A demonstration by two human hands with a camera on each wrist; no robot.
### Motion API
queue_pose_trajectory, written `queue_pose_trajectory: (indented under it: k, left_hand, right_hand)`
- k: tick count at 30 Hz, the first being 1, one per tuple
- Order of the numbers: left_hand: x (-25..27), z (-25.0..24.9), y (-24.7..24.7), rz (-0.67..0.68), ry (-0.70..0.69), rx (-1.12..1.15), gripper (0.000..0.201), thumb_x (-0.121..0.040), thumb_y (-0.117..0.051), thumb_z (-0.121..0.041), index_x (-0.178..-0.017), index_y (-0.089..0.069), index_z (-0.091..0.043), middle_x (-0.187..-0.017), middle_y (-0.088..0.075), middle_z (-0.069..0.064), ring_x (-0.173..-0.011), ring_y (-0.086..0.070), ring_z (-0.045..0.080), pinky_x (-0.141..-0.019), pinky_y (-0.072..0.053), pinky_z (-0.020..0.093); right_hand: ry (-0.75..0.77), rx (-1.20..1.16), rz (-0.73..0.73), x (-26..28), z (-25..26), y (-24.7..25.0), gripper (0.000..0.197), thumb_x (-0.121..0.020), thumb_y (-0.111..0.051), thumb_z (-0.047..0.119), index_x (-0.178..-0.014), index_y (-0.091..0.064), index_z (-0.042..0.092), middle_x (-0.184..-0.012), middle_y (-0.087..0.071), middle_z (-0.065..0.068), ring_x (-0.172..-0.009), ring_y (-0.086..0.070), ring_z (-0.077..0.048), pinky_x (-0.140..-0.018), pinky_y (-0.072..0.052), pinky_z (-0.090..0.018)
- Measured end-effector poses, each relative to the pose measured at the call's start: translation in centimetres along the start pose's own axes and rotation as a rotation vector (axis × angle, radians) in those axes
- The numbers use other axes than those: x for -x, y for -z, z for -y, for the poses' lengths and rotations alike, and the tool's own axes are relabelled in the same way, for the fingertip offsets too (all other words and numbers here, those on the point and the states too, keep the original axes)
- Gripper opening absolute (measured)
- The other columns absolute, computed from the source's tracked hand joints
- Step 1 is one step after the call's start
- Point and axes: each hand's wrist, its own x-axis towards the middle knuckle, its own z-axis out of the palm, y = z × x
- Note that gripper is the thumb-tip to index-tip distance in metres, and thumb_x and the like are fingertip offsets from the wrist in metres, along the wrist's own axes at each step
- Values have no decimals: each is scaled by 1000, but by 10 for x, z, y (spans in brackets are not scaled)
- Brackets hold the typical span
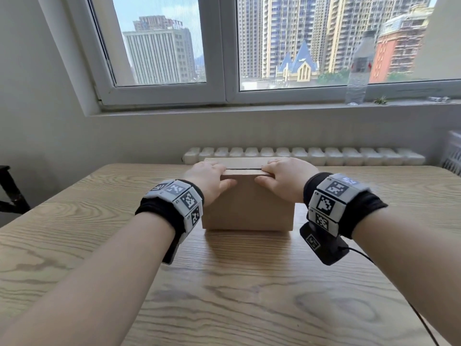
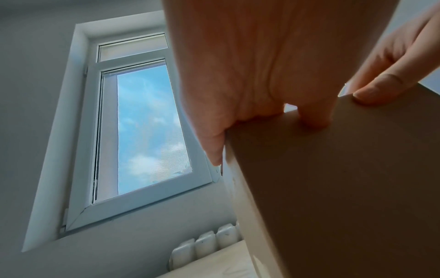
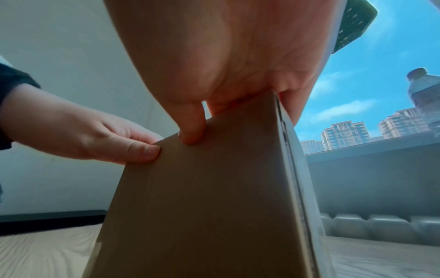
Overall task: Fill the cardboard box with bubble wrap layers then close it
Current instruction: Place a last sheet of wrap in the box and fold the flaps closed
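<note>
A plain brown cardboard box (image 1: 247, 206) stands upright on the wooden table (image 1: 224, 283). Its top flaps are folded down, with a thin dark seam between them. My left hand (image 1: 212, 176) lies over the box's top left, fingers flat on the flaps and thumb against the front wall. My right hand (image 1: 282, 176) mirrors it on the top right. The left wrist view shows the box wall (image 2: 345, 178) under my left palm (image 2: 238, 75). In the right wrist view both thumbs touch the box front (image 3: 202, 197). No bubble wrap is in sight.
Behind the table a white radiator (image 1: 299, 154) runs below the window. A clear plastic bottle (image 1: 359, 68) stands on the sill at the right. A black cable (image 1: 361, 255) trails from my right wrist camera. A dark piece of furniture (image 1: 10, 191) sits at the far left.
</note>
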Motion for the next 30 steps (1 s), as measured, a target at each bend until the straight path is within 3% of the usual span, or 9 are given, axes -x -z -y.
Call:
queue_pose_trajectory:
  k: [1,4,8,13,17,21,25,30]
  left_hand:
    - [-3,0,2,-5,5,4,56,-95,-36,-53,-137,-44,-17,-146,-41,6,-136,-35,24,-109,-30,35]
    - [-15,0,3,-15,2,2,56,-95,-37,-51,-137,-44,-15,-145,-41,7,-136,-34,25,-109,-30,34]
    - [-27,-2,-7,-18,-26,-8,59,-97,-38,-45,-145,-32,-12,-154,-28,8,-144,-20,23,-116,-15,31]
    - [-52,4,-8,-37,-50,-9,60,-96,-39,-47,-146,-32,-14,-154,-28,6,-143,-22,21,-115,-16,29]
    - [-67,5,-12,-38,-41,-48,64,-90,-43,-58,-139,-42,-18,-147,-39,1,-137,-33,20,-111,-26,31]
    - [-76,5,-11,-28,-47,-60,65,-88,-44,-59,-137,-44,-17,-145,-41,1,-135,-35,19,-109,-27,30]
    - [-72,4,-17,-48,-28,-35,67,-88,-45,-58,-141,-38,-17,-152,-32,3,-140,-28,20,-113,-22,30]
    - [-69,-1,-21,-53,66,-46,77,-89,-42,-59,-148,-20,-16,-159,-14,3,-147,-13,20,-120,-16,37]
  right_hand:
    - [-5,-20,-1,-4,-2,1,41,-94,-33,50,-98,-59,18,-119,-60,-3,-115,-54,-25,-95,-44,-37]
    - [-10,-40,-23,-13,-4,-3,48,-96,-32,48,-125,-54,17,-139,-49,-2,-131,-42,-23,-108,-34,-37]
    - [-1,27,-21,-23,-6,-18,51,-98,-31,44,-140,-39,16,-154,-30,-3,-146,-19,-19,-120,-12,-35]
    - [9,14,-9,-46,-14,-17,52,-98,-32,44,-140,-36,15,-153,-32,-2,-144,-23,-18,-119,-13,-35]
    - [-14,8,-60,-56,-16,-23,50,-96,-33,46,-136,-45,18,-149,-40,-1,-141,-30,-18,-118,-16,-33]
    - [-29,12,-92,-60,-13,-25,50,-96,-32,46,-132,-50,17,-143,-47,-1,-137,-34,-19,-117,-18,-33]
    - [-28,15,-98,-58,-13,-28,52,-96,-31,47,-134,-47,17,-146,-43,-1,-141,-29,-18,-119,-15,-35]
    - [-33,31,-66,-56,-13,-25,55,-96,-29,49,-141,-37,19,-154,-32,0,-145,-21,-17,-121,-13,-37]
